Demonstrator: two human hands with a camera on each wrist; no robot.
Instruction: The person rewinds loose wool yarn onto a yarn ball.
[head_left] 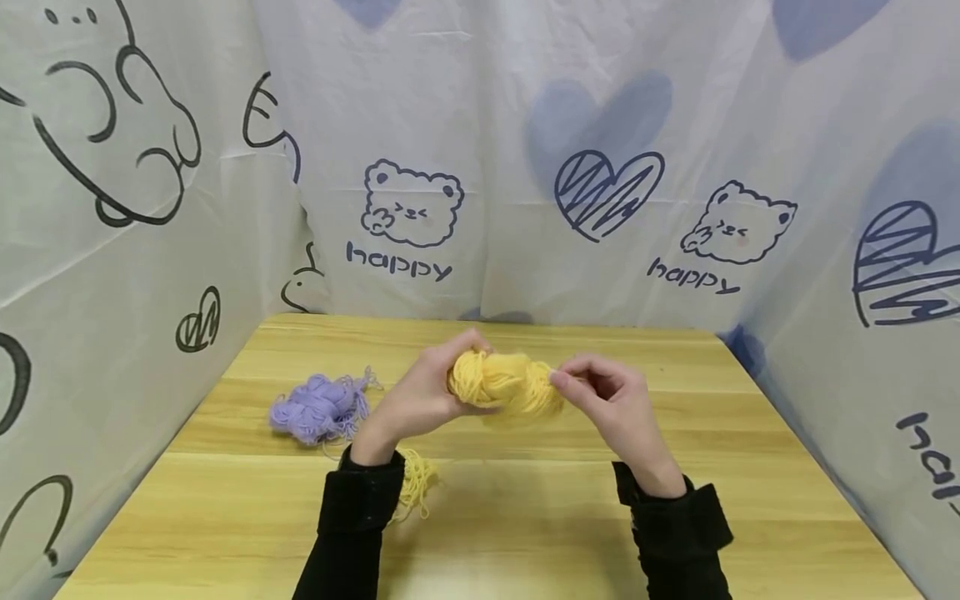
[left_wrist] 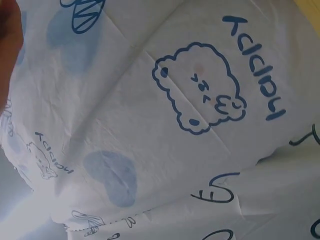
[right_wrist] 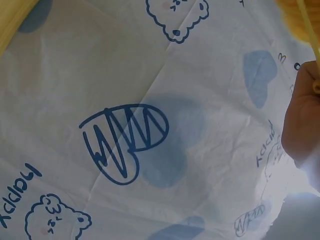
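Observation:
A bundle of yellow yarn (head_left: 498, 379) is held above the table, slightly blurred along its lower edge. My left hand (head_left: 423, 387) grips its left end, with the thumb over the top. At the bundle's right end my right hand (head_left: 611, 404) pinches a strand of the yarn between thumb and fingers. In the right wrist view a yellow strand (right_wrist: 307, 27) runs down to the right hand (right_wrist: 302, 117). Only a dark edge of the left hand (left_wrist: 7, 55) shows in the left wrist view.
Left of the left hand, a purple yarn bundle (head_left: 318, 408) lies on the wooden table (head_left: 525, 517). Loose yellow yarn (head_left: 414, 483) rests beside the left sleeve, partly hidden by it. White printed cloth (head_left: 510, 167) hangs behind and on both sides.

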